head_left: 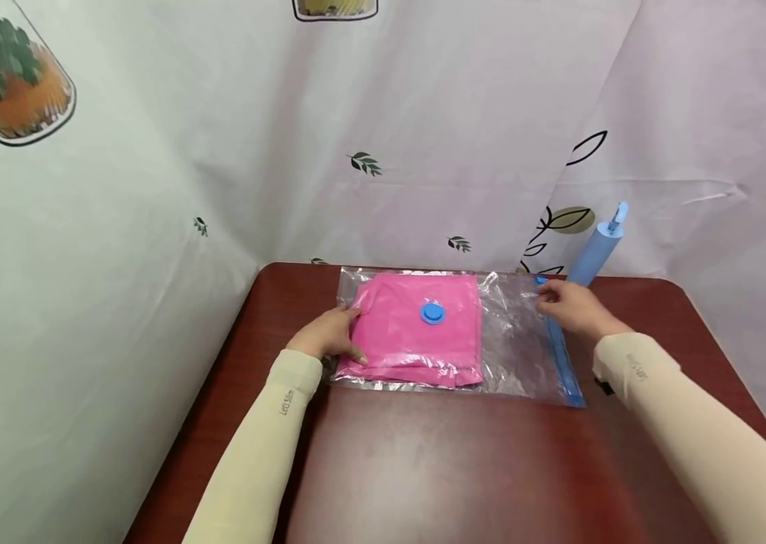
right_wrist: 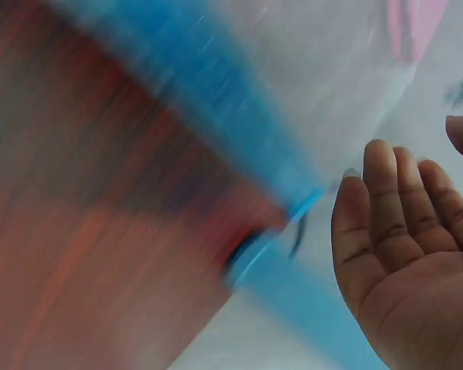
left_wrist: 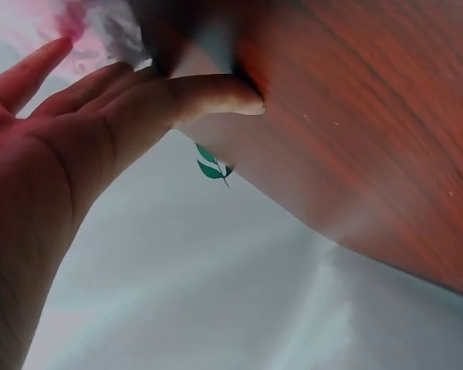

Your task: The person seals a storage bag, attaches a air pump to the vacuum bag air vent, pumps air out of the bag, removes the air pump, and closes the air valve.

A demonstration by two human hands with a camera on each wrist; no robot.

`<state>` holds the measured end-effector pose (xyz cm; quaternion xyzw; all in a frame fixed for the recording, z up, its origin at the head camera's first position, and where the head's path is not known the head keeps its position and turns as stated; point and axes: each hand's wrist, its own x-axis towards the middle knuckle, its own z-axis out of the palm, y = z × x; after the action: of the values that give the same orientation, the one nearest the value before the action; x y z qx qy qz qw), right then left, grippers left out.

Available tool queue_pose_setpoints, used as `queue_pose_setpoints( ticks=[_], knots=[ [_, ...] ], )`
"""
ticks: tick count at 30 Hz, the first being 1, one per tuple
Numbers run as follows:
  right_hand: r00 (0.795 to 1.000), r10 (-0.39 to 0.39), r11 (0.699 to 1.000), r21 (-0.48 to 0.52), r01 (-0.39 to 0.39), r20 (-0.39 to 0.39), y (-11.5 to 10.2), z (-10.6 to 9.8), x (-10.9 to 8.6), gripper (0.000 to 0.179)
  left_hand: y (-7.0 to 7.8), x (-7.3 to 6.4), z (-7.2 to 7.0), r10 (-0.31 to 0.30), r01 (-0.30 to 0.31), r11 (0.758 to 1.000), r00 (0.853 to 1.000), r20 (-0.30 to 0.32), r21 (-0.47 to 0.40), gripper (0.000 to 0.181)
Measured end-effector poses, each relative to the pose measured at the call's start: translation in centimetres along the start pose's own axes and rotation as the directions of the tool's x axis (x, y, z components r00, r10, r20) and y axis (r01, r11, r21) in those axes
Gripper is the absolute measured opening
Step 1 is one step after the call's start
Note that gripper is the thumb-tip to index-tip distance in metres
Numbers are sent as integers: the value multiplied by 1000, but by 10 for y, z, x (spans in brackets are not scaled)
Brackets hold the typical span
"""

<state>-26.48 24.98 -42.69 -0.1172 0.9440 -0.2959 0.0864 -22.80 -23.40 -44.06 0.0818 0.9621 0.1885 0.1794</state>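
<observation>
A clear vacuum storage bag (head_left: 514, 340) lies flat at the back of the table, with folded pink fabric (head_left: 399, 340) inside. It has a round blue valve (head_left: 433, 313) on top and a blue zip strip (head_left: 563, 363) along its right end. My left hand (head_left: 328, 332) rests at the bag's left edge, fingers spread over the pink fabric's side. Over the far end of the zip strip is my right hand (head_left: 576, 306); the right wrist view shows its fingers (right_wrist: 386, 200) loosely extended, holding nothing.
A light blue hand pump (head_left: 597, 249) with a handle stands behind my right hand at the table's back edge. The dark red wooden table (head_left: 437, 468) extends toward me. White patterned cloth (head_left: 424, 151) hangs behind it and on the sides.
</observation>
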Motion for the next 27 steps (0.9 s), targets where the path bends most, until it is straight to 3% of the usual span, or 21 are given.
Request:
queue_pose_setpoints(
  ticks=[6, 11, 15, 18, 22, 27],
  knots=[
    [989, -114, 993, 20, 112, 90, -58, 51, 29, 46, -2, -4, 2, -15, 16, 1000, 1000, -22, 18, 119],
    [985, -118, 993, 7, 118, 126, -84, 95, 55, 48, 19, -5, 6, 34, -30, 998, 997, -75, 51, 108],
    [991, -99, 993, -51, 104, 95, -79, 134, 92, 50, 31, 11, 12, 99, -95, 994, 993, -66, 62, 97],
    [993, -92, 987, -127, 102, 79, -75, 158, 117, 51, 23, 31, 25, 137, -132, 988, 989, -55, 79, 90],
    [990, -130, 954, -265, 137, 45, -82, 171, 130, 52, 9, 58, 39, 156, -149, 982, 986, -57, 115, 88],
    [987, -159, 923, -351, 156, 21, -94, 172, 133, 47, 7, 64, 39, 140, -135, 986, 989, -49, 100, 87]
  ],
)
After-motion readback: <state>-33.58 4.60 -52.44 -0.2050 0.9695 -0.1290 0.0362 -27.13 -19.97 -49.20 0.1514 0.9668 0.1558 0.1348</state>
